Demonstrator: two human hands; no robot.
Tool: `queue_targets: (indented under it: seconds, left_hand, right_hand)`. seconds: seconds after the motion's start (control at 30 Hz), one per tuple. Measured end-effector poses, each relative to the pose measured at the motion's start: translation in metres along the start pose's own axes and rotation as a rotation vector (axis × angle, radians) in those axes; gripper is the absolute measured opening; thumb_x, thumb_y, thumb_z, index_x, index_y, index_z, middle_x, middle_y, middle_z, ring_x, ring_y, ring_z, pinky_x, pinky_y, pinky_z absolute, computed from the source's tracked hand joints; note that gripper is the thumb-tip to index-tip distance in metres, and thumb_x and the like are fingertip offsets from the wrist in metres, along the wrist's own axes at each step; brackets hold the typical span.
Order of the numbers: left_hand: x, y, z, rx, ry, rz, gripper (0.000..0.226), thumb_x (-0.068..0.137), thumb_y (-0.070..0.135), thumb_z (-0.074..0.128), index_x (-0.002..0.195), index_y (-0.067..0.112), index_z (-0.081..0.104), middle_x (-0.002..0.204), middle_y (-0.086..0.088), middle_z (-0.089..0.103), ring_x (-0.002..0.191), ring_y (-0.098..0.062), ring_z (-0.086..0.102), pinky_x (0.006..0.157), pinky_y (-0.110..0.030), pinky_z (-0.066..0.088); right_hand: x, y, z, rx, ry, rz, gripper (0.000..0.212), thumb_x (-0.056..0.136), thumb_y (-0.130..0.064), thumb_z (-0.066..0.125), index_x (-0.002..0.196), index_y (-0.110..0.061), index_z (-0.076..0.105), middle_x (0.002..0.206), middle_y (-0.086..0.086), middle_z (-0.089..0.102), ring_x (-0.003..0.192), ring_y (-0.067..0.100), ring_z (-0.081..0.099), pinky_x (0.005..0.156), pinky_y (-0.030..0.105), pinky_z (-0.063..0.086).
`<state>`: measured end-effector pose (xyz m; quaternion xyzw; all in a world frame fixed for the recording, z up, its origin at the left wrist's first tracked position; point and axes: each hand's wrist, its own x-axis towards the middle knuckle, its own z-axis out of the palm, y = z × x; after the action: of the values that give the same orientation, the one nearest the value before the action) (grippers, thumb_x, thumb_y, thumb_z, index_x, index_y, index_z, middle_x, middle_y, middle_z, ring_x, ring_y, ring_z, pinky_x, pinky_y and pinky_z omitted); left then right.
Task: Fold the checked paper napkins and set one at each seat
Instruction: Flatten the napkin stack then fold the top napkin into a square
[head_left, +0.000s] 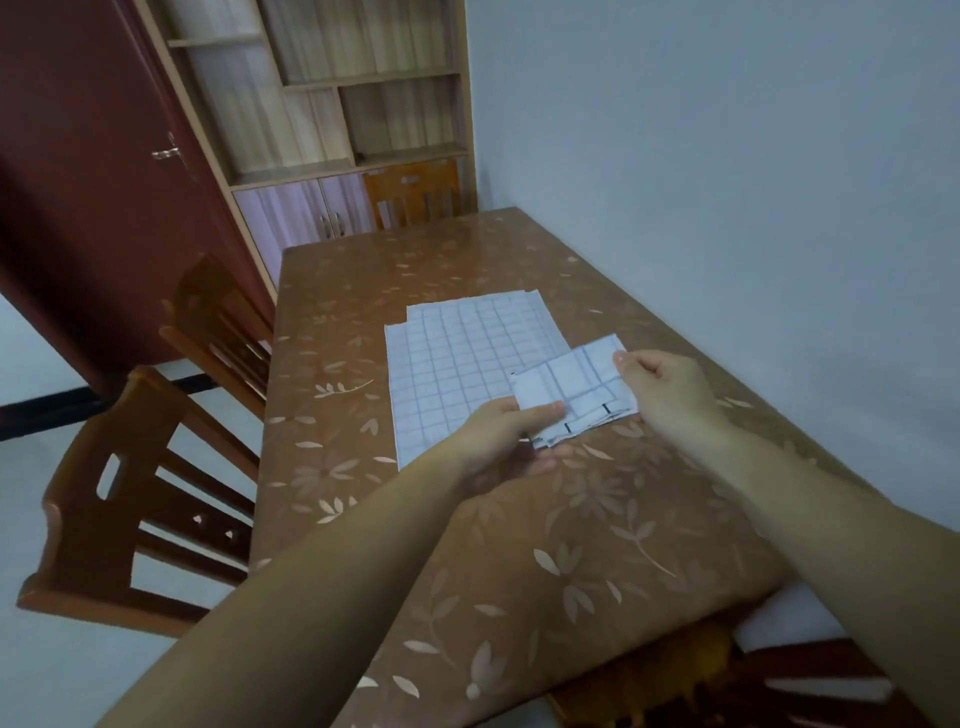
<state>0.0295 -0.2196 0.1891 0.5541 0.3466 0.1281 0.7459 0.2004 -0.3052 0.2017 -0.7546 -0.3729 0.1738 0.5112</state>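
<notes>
Currently both hands clamped on folded napkin (574, 389), left hand (506, 434) near edge, right hand (662, 387) far corner, above tabletop (519, 545), flat napkins (467, 358) beside.

Thin matt paper napkins (470, 364), glossy brown leaf-patterned table (519, 545) — smooth, sheened — varnished wooden chairs (119, 499)

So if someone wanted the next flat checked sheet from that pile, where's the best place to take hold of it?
Probably the near left corner of the flat sheets, coming in from the table's left edge. The sheets lie flat, so only an edge can be lifted. That corner is bare, whereas the near right part sits behind the folded napkin held between the left hand and right hand.
</notes>
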Motion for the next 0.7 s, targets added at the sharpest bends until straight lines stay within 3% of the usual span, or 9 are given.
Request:
queue_targets:
  seconds: [0.1,0.2,0.33,0.43,0.5,0.7]
  left_hand:
    - [0.006,-0.015,0.005,0.109,-0.013,-0.005,0.01,0.094,0.02,0.063,0.089,0.011,0.065,0.068,-0.001,0.067,0.051,-0.006,0.06,0.048,-0.016,0.048]
    - [0.017,-0.038,0.013,0.159,0.022,-0.005,0.023,0.093,0.019,0.064,0.072,0.012,0.058,0.055,0.0,0.054,0.04,-0.008,0.044,0.042,-0.017,0.04]
    - [0.034,-0.074,0.024,0.114,0.064,-0.035,0.022,0.094,0.018,0.063,0.073,0.012,0.059,0.051,0.002,0.052,0.041,-0.009,0.041,0.043,-0.016,0.037]
    - [0.048,-0.104,0.035,0.097,0.107,-0.067,0.02,0.095,0.018,0.062,0.075,0.012,0.061,0.052,0.002,0.053,0.04,-0.008,0.043,0.041,-0.017,0.037]
    - [0.054,-0.123,0.043,0.078,0.092,-0.117,0.017,0.096,0.019,0.06,0.08,0.013,0.063,0.055,0.0,0.055,0.041,-0.008,0.046,0.041,-0.017,0.038]
    - [0.069,-0.169,0.066,0.142,0.002,-0.306,0.006,0.095,0.011,0.059,0.1,0.011,0.063,0.077,-0.003,0.065,0.053,-0.007,0.058,0.046,-0.017,0.045]
  right_hand:
    - [-0.004,0.027,0.0,0.012,0.013,0.079,0.031,0.098,-0.029,0.053,0.083,-0.01,0.071,0.069,0.004,0.063,0.059,0.014,0.055,0.053,0.023,0.047]
    - [-0.012,0.053,-0.003,0.022,0.016,0.165,0.03,0.098,-0.027,0.055,0.086,-0.005,0.071,0.062,0.004,0.059,0.043,0.005,0.053,0.039,0.014,0.04]
    - [-0.025,0.088,-0.005,0.158,-0.067,0.493,0.031,0.095,-0.039,0.057,0.085,-0.012,0.069,0.06,0.003,0.061,0.045,0.011,0.05,0.041,0.017,0.039]
    - [-0.04,0.116,-0.002,0.342,-0.134,0.709,0.017,0.093,-0.03,0.063,0.089,-0.013,0.067,0.073,0.003,0.067,0.057,0.013,0.056,0.051,0.023,0.043]
    - [-0.049,0.135,-0.001,0.385,-0.131,0.751,0.006,0.093,-0.017,0.062,0.092,-0.014,0.066,0.076,0.002,0.068,0.062,0.014,0.058,0.057,0.025,0.045]
    - [-0.057,0.183,-0.008,0.246,-0.038,0.874,0.011,0.092,-0.004,0.057,0.093,-0.013,0.065,0.079,0.008,0.066,0.062,0.013,0.057,0.056,0.025,0.05]
